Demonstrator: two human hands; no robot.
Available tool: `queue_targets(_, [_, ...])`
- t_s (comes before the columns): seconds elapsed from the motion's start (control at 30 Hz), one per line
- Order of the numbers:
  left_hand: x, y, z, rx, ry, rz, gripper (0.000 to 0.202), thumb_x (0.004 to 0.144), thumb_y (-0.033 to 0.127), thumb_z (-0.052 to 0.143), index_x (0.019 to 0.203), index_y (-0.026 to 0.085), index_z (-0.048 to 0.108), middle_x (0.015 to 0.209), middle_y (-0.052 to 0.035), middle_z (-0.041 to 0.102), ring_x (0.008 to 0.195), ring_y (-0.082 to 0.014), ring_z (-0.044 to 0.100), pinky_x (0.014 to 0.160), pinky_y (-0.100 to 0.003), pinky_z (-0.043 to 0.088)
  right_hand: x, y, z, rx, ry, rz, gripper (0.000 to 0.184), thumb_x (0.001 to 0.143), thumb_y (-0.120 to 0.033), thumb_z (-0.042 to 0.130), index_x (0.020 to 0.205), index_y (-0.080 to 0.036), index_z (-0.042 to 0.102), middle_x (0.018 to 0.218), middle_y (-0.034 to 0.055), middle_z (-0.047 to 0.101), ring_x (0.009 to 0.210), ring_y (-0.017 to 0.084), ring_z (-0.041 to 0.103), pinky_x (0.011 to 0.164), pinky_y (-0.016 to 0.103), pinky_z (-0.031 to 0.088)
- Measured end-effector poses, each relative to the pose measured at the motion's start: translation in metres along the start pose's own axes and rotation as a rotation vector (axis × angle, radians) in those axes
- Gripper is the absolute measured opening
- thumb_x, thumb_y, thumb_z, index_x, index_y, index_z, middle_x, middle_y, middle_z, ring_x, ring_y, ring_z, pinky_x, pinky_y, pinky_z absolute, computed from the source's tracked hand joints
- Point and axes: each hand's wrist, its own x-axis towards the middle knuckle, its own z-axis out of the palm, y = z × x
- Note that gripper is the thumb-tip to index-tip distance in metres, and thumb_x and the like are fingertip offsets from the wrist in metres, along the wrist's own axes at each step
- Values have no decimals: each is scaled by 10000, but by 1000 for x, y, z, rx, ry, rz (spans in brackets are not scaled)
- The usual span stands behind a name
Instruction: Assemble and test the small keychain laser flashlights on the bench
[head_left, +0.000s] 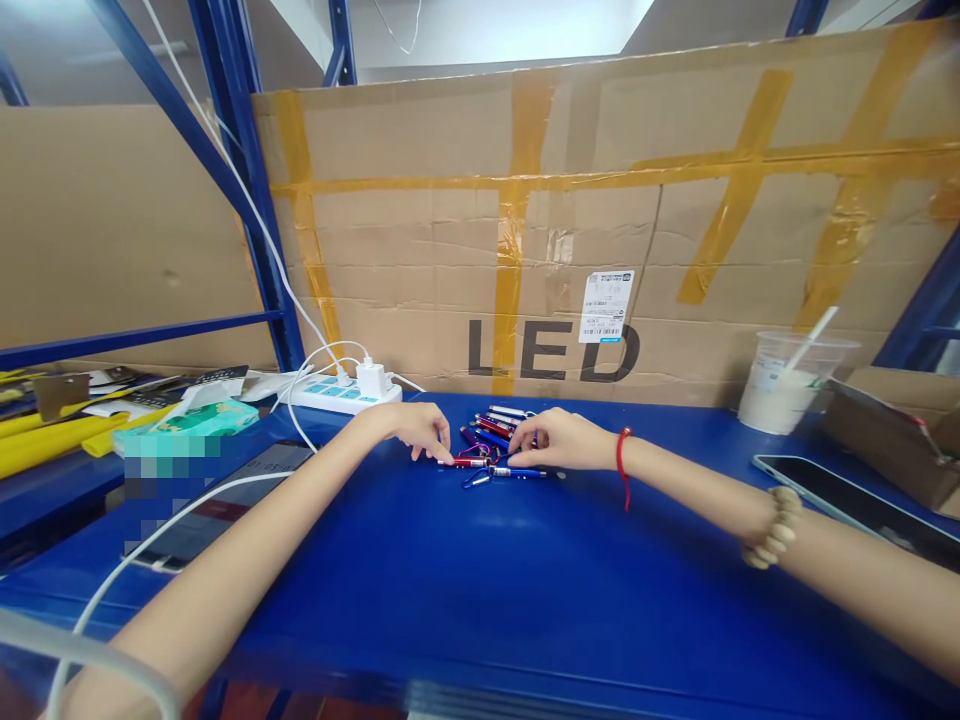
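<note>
A small heap of several red, blue and silver pen-shaped keychain lights (496,425) lies on the blue table (480,560) in front of a taped cardboard box. My left hand (420,430) reaches in from the left, its fingers curled, fingertips touching a red one (463,462) at the heap's near edge. My right hand (559,440) comes from the right, fingers bent over the heap, tips on a blue one with a carabiner clip (517,472). A red string sits on the right wrist and a bead bracelet further up the forearm.
A white power strip (345,395) with a charger and cables lies at the back left, beside a teal tissue pack (196,420) and a tablet (225,500). A plastic cup with a straw (787,385), a phone (847,500) and a small box sit at the right.
</note>
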Motion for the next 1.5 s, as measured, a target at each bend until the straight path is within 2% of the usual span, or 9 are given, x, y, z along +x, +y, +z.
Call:
queue_targets(0.13, [4,-18,-8,129,241,-104,265,683,299,613,920,187,655,822,-48,685,632,-161,606,575,-228,418,22,1,-9,-149,147,101,267,828,-443,525,915,-250,689,885,-7,702,771,159,622,591,238,417])
queue_targets(0.2, [9,-25,-8,175,295,-150,308,668,239,630,970,183,641,882,-62,682,717,-178,616,619,-229,424,37,1,-9,-219,144,119,214,839,-356,524,945,-261,683,939,-12,697,820,160,622,634,243,429])
queue_targets(0.37, [18,-28,2,241,217,-222,214,706,172,585,903,143,663,768,-56,688,534,-142,602,571,-236,443,60,3,4,-223,28,133,181,761,-300,622,923,-274,700,979,-7,693,901,199,626,683,259,465])
queue_targets(0.53, [18,-21,6,263,185,-211,238,715,67,503,861,139,676,811,-48,701,515,-110,608,564,-200,454,56,12,10,-173,-23,188,149,717,-286,653,840,-230,718,936,25,701,865,222,639,690,282,486])
queue_targets(0.83, [12,-3,15,359,287,-293,305,797,199,516,1067,88,603,1084,-202,636,989,-281,612,794,-330,475,39,35,-9,35,26,262,279,825,-320,536,1016,-156,655,936,49,709,810,149,653,700,215,503])
queue_targets(1.0, [15,-8,15,344,274,-282,253,763,122,508,973,126,650,942,-129,691,828,-211,660,723,-263,490,36,39,-13,64,5,302,238,785,-315,549,897,-153,681,843,39,708,739,161,644,643,226,488])
queue_targets(1.13, [20,-14,15,298,278,-246,285,720,63,502,929,146,676,863,-80,705,725,-166,661,667,-220,487,33,37,-16,37,-5,302,312,828,-359,468,918,-137,668,839,54,691,719,161,623,625,233,462])
queue_targets(1.27, [23,-13,17,242,300,-204,288,704,37,502,881,156,695,843,-51,710,676,-141,653,644,-197,479,32,37,-18,-10,-75,293,273,788,-351,535,905,-154,683,781,40,689,694,164,622,621,231,454])
queue_targets(1.5, [27,-11,24,226,397,-193,327,760,223,562,1082,188,610,936,-65,693,878,-209,641,742,-265,486,32,39,-15,-129,-35,301,417,895,-456,362,992,-176,655,859,57,694,747,178,627,637,249,442])
